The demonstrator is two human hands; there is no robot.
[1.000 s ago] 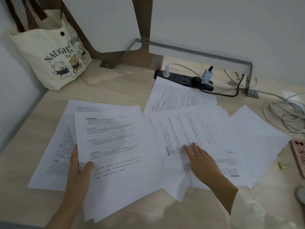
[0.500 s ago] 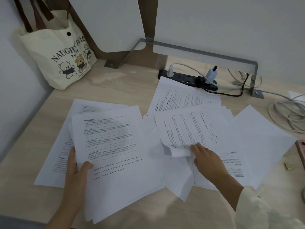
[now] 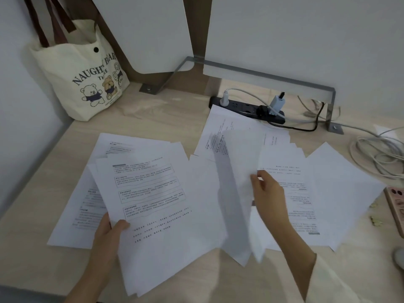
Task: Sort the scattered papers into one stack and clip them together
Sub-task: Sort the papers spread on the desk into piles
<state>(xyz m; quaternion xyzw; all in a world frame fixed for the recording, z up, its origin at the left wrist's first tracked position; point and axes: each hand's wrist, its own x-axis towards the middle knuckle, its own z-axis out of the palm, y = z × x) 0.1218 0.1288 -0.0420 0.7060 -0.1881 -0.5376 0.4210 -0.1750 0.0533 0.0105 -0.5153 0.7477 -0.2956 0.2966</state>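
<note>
Several printed white sheets lie scattered over the wooden desk (image 3: 166, 125). My left hand (image 3: 109, 235) grips the lower left edge of a small stack of printed sheets (image 3: 153, 206), thumb on top. My right hand (image 3: 269, 193) pinches one sheet (image 3: 238, 171) and holds it lifted off the pile, blurred with its blank back showing. More sheets (image 3: 341, 184) fan out to the right under and beyond that hand. Other pages (image 3: 74, 211) stick out under the left stack. Small gold clips (image 3: 376, 220) lie near the right edge.
A cream tote bag (image 3: 87, 82) with bear print stands at the back left. A black power strip (image 3: 247, 108) with plugs and cables (image 3: 380, 154) runs along the back right. A pink object (image 3: 396, 206) sits at the right edge.
My right hand went from flat on a printed sheet to pinching its edge, and has now lifted and turned it over toward the left. The left hand kept its hold.
</note>
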